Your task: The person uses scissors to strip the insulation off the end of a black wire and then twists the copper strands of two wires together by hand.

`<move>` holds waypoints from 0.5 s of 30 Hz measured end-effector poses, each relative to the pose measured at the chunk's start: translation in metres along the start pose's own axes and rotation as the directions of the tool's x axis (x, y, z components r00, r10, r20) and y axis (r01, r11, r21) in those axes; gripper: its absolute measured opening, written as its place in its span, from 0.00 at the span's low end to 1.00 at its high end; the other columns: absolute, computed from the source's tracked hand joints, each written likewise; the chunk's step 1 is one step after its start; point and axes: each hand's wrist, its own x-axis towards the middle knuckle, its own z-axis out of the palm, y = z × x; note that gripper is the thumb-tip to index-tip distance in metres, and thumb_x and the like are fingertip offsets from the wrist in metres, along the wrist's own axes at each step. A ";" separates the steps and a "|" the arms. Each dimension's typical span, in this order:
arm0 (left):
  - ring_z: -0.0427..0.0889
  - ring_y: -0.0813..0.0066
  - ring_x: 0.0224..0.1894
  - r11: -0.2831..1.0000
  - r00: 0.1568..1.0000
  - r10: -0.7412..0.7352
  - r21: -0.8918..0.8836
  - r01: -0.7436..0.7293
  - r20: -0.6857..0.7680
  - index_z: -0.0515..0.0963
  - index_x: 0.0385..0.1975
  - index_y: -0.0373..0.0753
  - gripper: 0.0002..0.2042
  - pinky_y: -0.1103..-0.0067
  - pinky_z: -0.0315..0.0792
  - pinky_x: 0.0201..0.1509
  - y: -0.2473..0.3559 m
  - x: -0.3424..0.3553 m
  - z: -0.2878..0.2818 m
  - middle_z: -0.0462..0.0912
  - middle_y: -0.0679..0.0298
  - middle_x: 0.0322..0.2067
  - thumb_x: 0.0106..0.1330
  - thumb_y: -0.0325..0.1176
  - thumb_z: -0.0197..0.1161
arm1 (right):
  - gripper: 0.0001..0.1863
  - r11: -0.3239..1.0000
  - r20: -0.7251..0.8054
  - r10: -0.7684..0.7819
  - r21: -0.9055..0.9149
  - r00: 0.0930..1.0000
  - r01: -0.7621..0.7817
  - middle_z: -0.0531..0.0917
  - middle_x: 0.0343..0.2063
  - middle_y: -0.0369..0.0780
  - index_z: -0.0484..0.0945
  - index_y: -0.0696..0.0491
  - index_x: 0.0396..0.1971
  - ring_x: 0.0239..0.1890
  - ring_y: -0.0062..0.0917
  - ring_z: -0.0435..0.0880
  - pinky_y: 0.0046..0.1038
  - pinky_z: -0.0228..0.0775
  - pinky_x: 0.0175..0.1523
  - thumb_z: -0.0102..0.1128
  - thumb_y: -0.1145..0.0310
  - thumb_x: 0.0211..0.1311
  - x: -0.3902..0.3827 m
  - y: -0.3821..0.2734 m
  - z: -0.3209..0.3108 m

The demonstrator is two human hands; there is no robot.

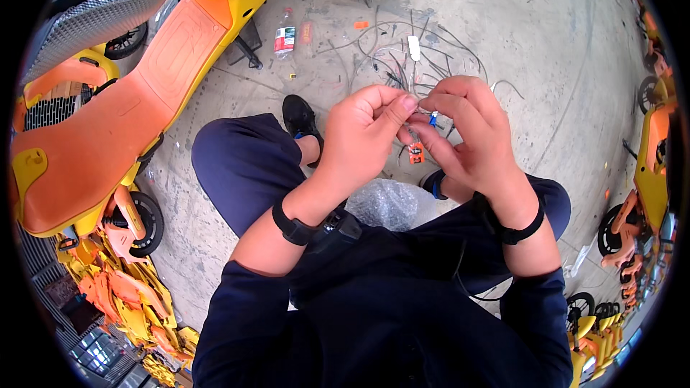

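The left hand (363, 133) and right hand (463, 133) meet fingertip to fingertip, both pinched shut on a thin wire lead with a small blue connector (433, 120), from which a small orange tag (415, 152) hangs straight down, nearer the right palm.

Left hand (363, 136) and right hand (463, 129) together, fingertips pinched.
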 end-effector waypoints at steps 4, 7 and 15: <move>0.79 0.85 0.25 0.999 1.000 -0.014 0.030 0.015 -0.015 0.77 0.35 0.32 0.11 0.89 0.67 0.23 -0.001 0.000 -0.001 0.83 0.63 0.27 0.69 0.36 0.55 | 0.16 0.995 -0.042 -0.065 -0.072 0.997 0.062 0.78 0.32 0.38 0.78 0.53 0.33 0.32 0.32 0.79 0.29 0.73 0.33 0.71 0.74 0.39 -0.004 0.003 0.007; 0.80 0.85 0.25 1.000 1.000 -0.021 -0.018 0.022 0.006 0.76 0.34 0.32 0.12 0.89 0.68 0.23 -0.001 0.000 0.000 0.83 0.64 0.26 0.70 0.36 0.55 | 0.15 0.994 -0.107 -0.055 -0.096 0.993 0.045 0.78 0.30 0.37 0.79 0.53 0.31 0.29 0.29 0.79 0.26 0.72 0.29 0.71 0.73 0.39 -0.005 0.001 0.012; 0.80 0.78 0.24 0.992 0.994 -0.105 -0.070 0.107 0.035 0.77 0.35 0.31 0.13 0.87 0.69 0.21 0.002 0.001 -0.008 0.82 0.61 0.27 0.70 0.37 0.54 | 0.13 0.989 -0.105 -0.114 -0.103 0.988 0.103 0.78 0.31 0.43 0.79 0.59 0.32 0.29 0.32 0.80 0.25 0.73 0.29 0.66 0.82 0.43 -0.006 -0.004 0.017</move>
